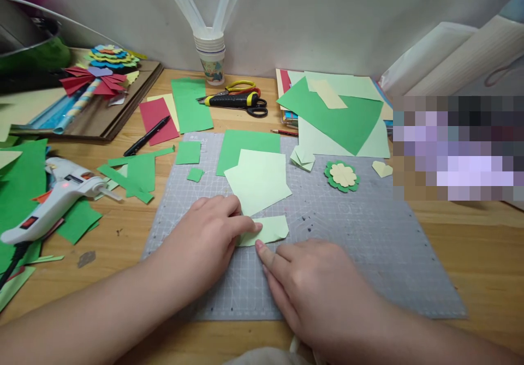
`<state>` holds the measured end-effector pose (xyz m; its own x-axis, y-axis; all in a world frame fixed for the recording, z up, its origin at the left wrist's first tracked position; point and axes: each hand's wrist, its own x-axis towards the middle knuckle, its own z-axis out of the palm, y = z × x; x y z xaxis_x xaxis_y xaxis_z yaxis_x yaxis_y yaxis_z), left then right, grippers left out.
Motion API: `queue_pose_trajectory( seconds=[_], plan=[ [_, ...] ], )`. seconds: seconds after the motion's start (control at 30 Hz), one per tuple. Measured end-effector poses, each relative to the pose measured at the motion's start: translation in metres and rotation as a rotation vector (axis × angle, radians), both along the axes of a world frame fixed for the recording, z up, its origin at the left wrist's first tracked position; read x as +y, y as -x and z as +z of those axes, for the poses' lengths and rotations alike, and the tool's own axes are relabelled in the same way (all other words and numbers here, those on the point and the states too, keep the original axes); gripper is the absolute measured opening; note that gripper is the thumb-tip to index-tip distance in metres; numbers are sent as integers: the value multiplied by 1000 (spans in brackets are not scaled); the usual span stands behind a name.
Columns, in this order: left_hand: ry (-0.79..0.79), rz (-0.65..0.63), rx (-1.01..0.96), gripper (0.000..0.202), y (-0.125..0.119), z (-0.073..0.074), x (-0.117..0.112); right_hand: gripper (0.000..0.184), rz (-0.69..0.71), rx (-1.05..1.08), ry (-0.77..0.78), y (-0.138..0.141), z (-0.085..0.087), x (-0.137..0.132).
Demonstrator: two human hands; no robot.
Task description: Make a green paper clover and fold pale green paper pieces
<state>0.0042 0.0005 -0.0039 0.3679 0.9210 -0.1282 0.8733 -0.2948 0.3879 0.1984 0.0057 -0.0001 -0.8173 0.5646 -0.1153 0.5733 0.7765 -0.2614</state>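
Note:
A folded strip of pale green paper (270, 228) lies on the grey cutting mat (360, 277). My left hand (215, 228) presses its left end down, fingers curled and one digit laid along the paper. At the strip's lower edge, my right hand (307, 280) pins the fold with a fingertip, its other fingers bent together. Just beyond are a larger pale green sheet (264, 177) and a green sheet (249, 138) partly beneath it. A layered paper flower (343, 175) and a small folded pale green paper piece (303, 157) sit to the right.
On the left lie a white glue gun (61, 196) and green scraps (141, 174). A black pen (147, 136), scissors (257, 107), a cutter (229, 100) and a paper cup stack (212, 62) stand or lie farther back. A paper pile (339, 119) is at back right.

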Motion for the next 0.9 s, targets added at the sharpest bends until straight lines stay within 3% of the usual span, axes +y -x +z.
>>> queue_pose_trajectory(
  seconds=[0.17, 0.37, 0.53, 0.63, 0.77, 0.9],
  plan=[
    [12, 0, -3, 32, 1, 0, -1, 40, 55, 18, 75, 9, -3, -1],
    [16, 1, 8, 34, 1, 0, 1, 36, 113, 68, 45, 13, -4, -7],
    [18, -15, -11, 33, 2, 0, 0, 38, -42, 128, -30, 8, 3, -8],
    [2, -16, -9, 33, 1, 1, 0, 40, -129, -14, -60, 9, 6, -7],
    [8, -10, 3, 32, 0, 1, 2, 43, -107, -233, -5, 11, 10, -7],
    [15, -6, 7, 32, 0, 1, 2, 44, -139, -298, 12, 9, 14, -9]
  ],
)
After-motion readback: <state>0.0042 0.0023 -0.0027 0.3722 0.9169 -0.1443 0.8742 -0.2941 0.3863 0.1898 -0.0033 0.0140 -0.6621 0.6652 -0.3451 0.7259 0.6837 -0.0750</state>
